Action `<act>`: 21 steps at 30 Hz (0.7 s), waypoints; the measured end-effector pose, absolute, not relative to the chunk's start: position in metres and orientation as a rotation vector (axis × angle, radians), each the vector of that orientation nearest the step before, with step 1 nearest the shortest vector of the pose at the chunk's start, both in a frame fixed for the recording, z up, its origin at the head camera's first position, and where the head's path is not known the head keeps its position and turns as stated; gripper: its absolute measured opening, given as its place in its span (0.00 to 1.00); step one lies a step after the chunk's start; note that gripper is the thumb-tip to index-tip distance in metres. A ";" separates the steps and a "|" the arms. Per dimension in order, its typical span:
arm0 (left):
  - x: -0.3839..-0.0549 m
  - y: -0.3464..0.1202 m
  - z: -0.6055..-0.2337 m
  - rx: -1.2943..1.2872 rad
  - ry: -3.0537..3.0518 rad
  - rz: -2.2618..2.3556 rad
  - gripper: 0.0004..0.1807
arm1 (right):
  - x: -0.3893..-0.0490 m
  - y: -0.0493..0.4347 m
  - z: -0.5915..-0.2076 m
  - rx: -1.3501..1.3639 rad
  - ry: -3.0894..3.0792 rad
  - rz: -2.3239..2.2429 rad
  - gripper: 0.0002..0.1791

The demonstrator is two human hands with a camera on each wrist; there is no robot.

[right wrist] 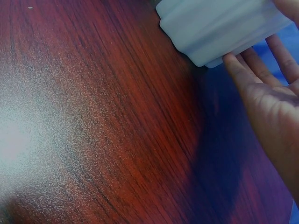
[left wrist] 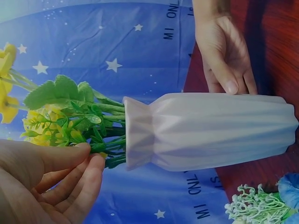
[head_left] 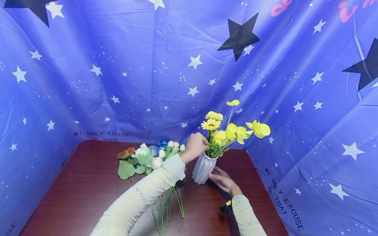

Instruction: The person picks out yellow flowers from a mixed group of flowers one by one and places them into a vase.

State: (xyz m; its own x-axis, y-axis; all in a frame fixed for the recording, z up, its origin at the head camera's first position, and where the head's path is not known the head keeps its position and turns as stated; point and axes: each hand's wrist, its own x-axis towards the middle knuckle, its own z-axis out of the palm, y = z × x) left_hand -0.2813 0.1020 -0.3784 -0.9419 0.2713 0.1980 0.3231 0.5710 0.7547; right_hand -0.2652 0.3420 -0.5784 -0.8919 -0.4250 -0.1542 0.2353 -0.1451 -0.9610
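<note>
A white pleated vase stands on the table, filled with yellow artificial flowers and green leaves. At its mouth my left hand pinches a green flower stem between thumb and fingertips; the left wrist view shows this left hand just outside the rim. My right hand rests its fairly straight fingers against the vase's lower right side. In the right wrist view the thumb of the right hand touches the vase near its base.
Left of the vase lies a pile of artificial flowers, white, blue, pink and orange, their green stems pointing toward the near edge. The dark red wooden table is enclosed by blue star-printed cloth behind and at the sides.
</note>
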 end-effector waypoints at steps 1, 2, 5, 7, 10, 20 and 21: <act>-0.282 0.102 -0.379 -0.524 -2.732 -1.329 0.04 | -0.265 0.342 -0.578 -0.208 1.704 -2.083 0.42; -0.282 0.102 -0.379 -0.528 -2.736 -1.327 0.04 | -0.265 0.342 -0.578 -0.207 1.704 -2.082 0.42; -0.283 0.102 -0.379 -0.522 -2.755 -1.308 0.03 | -0.266 0.343 -0.579 -0.209 1.708 -2.074 0.43; -0.283 0.102 -0.379 -0.507 -2.778 -1.283 0.03 | -0.266 0.343 -0.580 -0.215 1.715 -2.067 0.42; -0.285 0.103 -0.379 -0.479 -2.823 -1.235 0.03 | -0.266 0.343 -0.580 -0.214 1.713 -2.067 0.42; -0.290 0.104 -0.382 -0.475 -2.898 -1.186 0.07 | -0.265 0.342 -0.577 -0.224 1.662 -2.101 0.43; -0.291 0.104 -0.383 -0.473 -2.898 -1.183 0.07 | -0.266 0.343 -0.577 -0.220 1.673 -2.096 0.43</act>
State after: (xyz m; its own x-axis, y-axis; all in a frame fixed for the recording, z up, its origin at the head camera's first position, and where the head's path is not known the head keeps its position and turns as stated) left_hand -0.2908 0.1037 -0.3827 -0.9550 0.2828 0.0895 0.2646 0.6760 0.6877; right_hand -0.2658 0.3426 -0.5773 -0.8871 -0.4365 -0.1501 0.2431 -0.1655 -0.9558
